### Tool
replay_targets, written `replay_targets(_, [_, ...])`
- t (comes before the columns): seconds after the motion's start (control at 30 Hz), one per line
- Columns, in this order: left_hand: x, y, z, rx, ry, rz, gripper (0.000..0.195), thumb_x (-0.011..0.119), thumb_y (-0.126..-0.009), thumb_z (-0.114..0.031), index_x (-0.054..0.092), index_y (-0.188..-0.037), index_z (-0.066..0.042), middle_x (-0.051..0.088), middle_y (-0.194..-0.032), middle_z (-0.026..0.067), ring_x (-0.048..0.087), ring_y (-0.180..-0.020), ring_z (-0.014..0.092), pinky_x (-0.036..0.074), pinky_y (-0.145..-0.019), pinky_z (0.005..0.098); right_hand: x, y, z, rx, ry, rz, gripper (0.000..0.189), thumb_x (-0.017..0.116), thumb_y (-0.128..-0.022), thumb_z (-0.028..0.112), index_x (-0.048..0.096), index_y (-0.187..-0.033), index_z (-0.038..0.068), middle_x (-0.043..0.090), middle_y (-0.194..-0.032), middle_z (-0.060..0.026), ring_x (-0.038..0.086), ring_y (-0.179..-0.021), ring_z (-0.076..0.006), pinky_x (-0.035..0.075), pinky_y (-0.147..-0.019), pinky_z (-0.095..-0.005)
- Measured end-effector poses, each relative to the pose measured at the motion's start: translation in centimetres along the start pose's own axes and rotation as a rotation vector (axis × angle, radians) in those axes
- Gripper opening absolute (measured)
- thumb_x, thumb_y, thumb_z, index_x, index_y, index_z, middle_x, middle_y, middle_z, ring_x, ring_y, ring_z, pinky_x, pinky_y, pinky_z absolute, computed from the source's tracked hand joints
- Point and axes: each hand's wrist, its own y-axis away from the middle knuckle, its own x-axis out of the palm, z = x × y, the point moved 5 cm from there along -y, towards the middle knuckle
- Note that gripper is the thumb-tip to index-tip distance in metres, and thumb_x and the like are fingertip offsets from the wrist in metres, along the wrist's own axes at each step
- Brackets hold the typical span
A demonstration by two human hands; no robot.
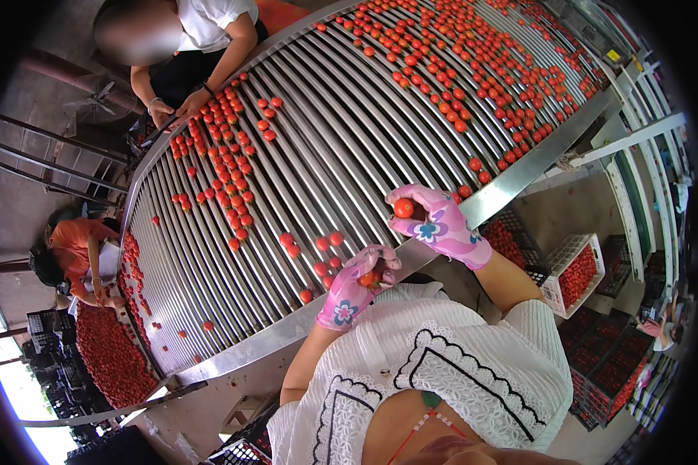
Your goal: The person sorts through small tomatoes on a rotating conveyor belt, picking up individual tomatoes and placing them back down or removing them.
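Observation:
Both my hands wear pink flower-patterned gloves and are over the near metal edge of a roller conveyor. My left hand is curled around a cherry tomato, near the edge. Further right, my right hand holds another cherry tomato between thumb and fingers, above the rollers. A few loose tomatoes rest on the rollers beside my left hand. Two tomatoes lie just beyond my right hand, one partly hidden by it. Many more tomatoes are spread over the upper right of the conveyor.
Across the conveyor, a person in white has their hands at the far rim beside a tomato cluster. Another person in orange is by a tomato-filled bin at left. A white crate and black crates of tomatoes stand at right.

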Motion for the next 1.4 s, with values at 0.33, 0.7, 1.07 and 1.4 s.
replay_targets(0.33, [-0.4, 0.1, 0.7, -0.055, 0.209, -0.112, 0.033, 0.046, -0.102, -0.025, 0.052, -0.125, -0.002, 0.062, -0.103, 0.0046, 0.058, -0.085, 0.011, 0.047, -0.072, 0.0237, 5.2, 2.9, -3.2, -0.208, 0.759, 0.287, 0.051, 0.064, -0.083, 0.046, 0.062, -0.122, 0.013, 0.065, -0.094, -0.0127, 0.064, -0.088, -0.0314, 0.048, -0.075, -0.0443])
replay_targets(0.7, [-4.2, 0.0, 1.9, -0.041, 0.176, -0.244, 0.037, 0.049, -0.099, -0.025, 0.05, -0.128, -0.003, 0.058, -0.103, 0.0078, 0.053, -0.081, 0.012, 0.043, -0.072, 0.0232, 3.3, 1.1, -5.6, -0.324, 0.414, 0.316, 0.031, 0.064, -0.089, 0.027, 0.066, -0.118, 0.016, 0.067, -0.094, -0.0113, 0.065, -0.085, -0.0305, 0.053, -0.077, -0.0407])
replay_targets(1.07, [-8.9, 2.2, 2.4, -0.066, 0.373, -0.204, 0.037, 0.058, -0.094, -0.03, 0.051, -0.12, -0.005, 0.053, -0.107, 0.0123, 0.053, -0.076, 0.015, 0.043, -0.063, 0.0247, -10.7, 0.8, -10.6, 0.058, 1.446, -0.365, 0.059, 0.062, -0.084, 0.039, 0.05, -0.133, 0.008, 0.051, -0.133, -0.0201, 0.042, -0.125, -0.0441, 0.03, -0.106, -0.0549])
replay_targets(1.4, [-14.2, 6.9, 1.4, 0.037, 0.517, -0.283, 0.027, 0.06, -0.092, -0.026, 0.056, -0.107, -0.003, 0.057, -0.11, 0.0142, 0.056, -0.081, 0.019, 0.046, -0.069, 0.0283, -1.5, 0.9, -8.0, -0.284, 0.987, -0.14, 0.04, 0.071, -0.081, 0.019, 0.06, -0.118, 0.01, 0.059, -0.122, -0.0109, 0.056, -0.114, -0.0309, 0.044, -0.096, -0.0442])
